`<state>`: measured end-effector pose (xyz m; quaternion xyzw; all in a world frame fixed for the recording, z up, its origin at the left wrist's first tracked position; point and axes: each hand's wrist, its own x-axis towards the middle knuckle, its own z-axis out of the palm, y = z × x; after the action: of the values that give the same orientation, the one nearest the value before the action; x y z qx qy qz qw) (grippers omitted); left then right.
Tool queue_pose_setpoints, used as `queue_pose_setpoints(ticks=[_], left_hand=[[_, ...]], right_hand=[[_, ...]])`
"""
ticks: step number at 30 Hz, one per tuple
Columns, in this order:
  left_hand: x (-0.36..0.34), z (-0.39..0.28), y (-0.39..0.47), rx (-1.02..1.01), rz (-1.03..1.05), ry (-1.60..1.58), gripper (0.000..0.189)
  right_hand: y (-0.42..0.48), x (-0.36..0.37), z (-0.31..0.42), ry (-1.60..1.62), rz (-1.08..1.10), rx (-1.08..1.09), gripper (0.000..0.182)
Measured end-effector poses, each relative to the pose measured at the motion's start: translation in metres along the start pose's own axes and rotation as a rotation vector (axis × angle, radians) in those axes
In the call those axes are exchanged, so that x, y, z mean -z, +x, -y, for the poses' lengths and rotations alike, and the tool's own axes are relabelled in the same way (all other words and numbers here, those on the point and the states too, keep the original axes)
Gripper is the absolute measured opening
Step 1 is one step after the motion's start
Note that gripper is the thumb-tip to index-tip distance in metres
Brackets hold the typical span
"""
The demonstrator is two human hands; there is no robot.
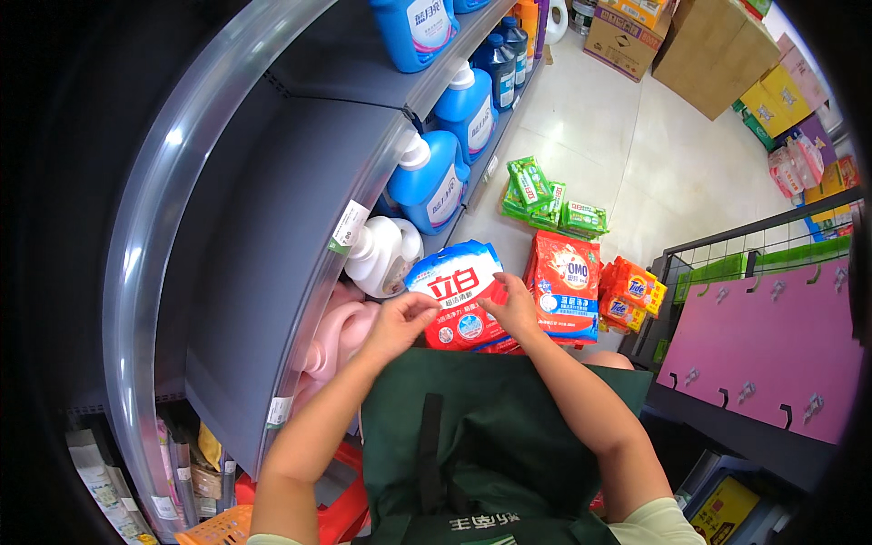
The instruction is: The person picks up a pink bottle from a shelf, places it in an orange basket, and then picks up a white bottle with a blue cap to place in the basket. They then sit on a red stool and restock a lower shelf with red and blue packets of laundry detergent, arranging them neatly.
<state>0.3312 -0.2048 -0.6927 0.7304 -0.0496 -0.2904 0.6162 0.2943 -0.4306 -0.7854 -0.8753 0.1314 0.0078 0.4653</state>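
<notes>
A red, white and blue Liby laundry detergent bag (463, 283) stands before me, just past my dark green apron (490, 409). My left hand (407, 317) is at the bag's left side, its fingertips drawn together over the front. Whether they pinch the film I cannot tell. At the right edge, my right hand (511, 306) has thumb and fingers apart, close to or touching the bag. Another red detergent bag shows partly beneath it. Right of these are red OMO detergent bags (567, 286) and orange Tide packs (630, 293).
Green-wrapped packs (545, 197) lie on the tiled floor (586, 129). To the left, a grey shelf (272, 238) overhangs white (385, 255) and pink bottles (340, 327). Blue pump bottles (432, 180) stand farther along. A pink panel with hooks (763, 340) borders the right; cardboard boxes (715, 54) stand behind.
</notes>
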Motion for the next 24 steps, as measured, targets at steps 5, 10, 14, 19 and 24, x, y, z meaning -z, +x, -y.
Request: queue_pose_setpoints(ticks=[5,10,14,19,24], left_hand=[[-0.036,0.050,-0.011,0.319,-0.054,-0.246,0.013],[-0.045,0.083,-0.015,0.416,-0.177,-0.296,0.028],[-0.054,0.107,0.004,0.314,-0.463,-0.175,0.046],[-0.049,0.155,0.044,0.491,-0.609,-0.444,0.046],[-0.058,0.203,0.051,0.489,-0.866,0.056,0.039]], right_hand=[[-0.005,-0.012,-0.030,-0.173,0.139,-0.167,0.074],[-0.006,-0.020,-0.041,-0.168,0.214,-0.341,0.081],[0.006,-0.027,-0.050,-0.277,0.185,-0.307,0.084],[0.006,-0.032,-0.058,-0.287,0.166,-0.263,0.082],[-0.002,-0.032,-0.060,-0.371,0.154,-0.245,0.080]])
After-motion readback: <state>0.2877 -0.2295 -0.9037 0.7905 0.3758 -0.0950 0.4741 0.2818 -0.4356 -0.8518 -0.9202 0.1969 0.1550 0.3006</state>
